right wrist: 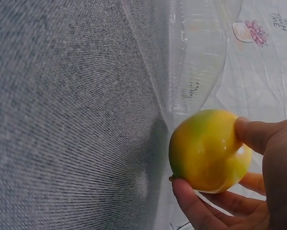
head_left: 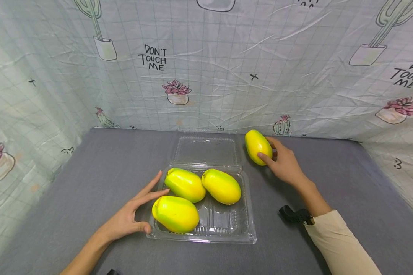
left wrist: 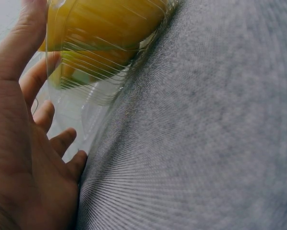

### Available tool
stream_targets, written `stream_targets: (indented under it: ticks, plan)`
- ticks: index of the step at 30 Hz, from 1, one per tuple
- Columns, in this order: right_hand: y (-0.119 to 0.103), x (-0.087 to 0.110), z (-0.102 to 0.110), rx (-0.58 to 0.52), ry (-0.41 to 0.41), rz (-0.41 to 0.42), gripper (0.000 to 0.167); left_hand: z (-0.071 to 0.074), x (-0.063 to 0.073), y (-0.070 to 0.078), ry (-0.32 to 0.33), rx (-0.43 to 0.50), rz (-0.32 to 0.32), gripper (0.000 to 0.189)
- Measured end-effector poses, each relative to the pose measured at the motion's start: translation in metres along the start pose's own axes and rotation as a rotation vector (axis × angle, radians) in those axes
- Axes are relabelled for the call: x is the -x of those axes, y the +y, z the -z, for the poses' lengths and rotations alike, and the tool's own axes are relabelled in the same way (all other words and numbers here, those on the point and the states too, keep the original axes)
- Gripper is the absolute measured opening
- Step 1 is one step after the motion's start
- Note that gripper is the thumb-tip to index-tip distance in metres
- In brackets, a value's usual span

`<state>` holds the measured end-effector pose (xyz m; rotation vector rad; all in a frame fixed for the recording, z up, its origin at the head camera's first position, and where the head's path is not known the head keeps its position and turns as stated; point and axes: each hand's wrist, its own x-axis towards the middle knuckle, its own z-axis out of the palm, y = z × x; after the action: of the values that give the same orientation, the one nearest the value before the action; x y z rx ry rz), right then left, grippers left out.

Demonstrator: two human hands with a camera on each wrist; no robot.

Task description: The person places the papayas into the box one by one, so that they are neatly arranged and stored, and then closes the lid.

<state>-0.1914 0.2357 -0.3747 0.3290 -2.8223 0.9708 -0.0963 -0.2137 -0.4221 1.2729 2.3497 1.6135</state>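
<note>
My right hand (head_left: 285, 162) grips a yellow-green mango (head_left: 256, 147) between thumb and fingers, to the right of the raised clear lid. In the right wrist view the mango (right wrist: 208, 151) shows a small stem nub near a fingertip. A clear plastic clamshell box (head_left: 227, 225) lies opened, with three more mangoes in its base: one at the back left (head_left: 186, 185), one at the back right (head_left: 221, 187), one at the front left (head_left: 176, 214). Spread along the box's left side, my left hand (head_left: 125, 217) has its thumb at the rim and its fingers extended beside the mangoes.
The box's lid (head_left: 206, 149) leans back behind its base. A grey cloth (head_left: 96, 183) covers the table. A printed curtain (head_left: 210, 68) closes off the back and sides. On the right wrist sits a black camera mount (head_left: 294, 215).
</note>
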Motion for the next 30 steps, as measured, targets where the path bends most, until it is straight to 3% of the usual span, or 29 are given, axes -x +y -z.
stream_targets:
  ticks: [10, 30]
  plan:
    - [-0.007, 0.003, 0.006, -0.008, 0.018, 0.035, 0.067, 0.000, 0.000, 0.000, -0.002, -0.009, 0.007, 0.089]
    - [-0.032, 0.012, 0.014, -0.053, 0.081, 0.205, 0.063, -0.001, 0.003, -0.002, -0.001, -0.007, 0.024, 0.090]
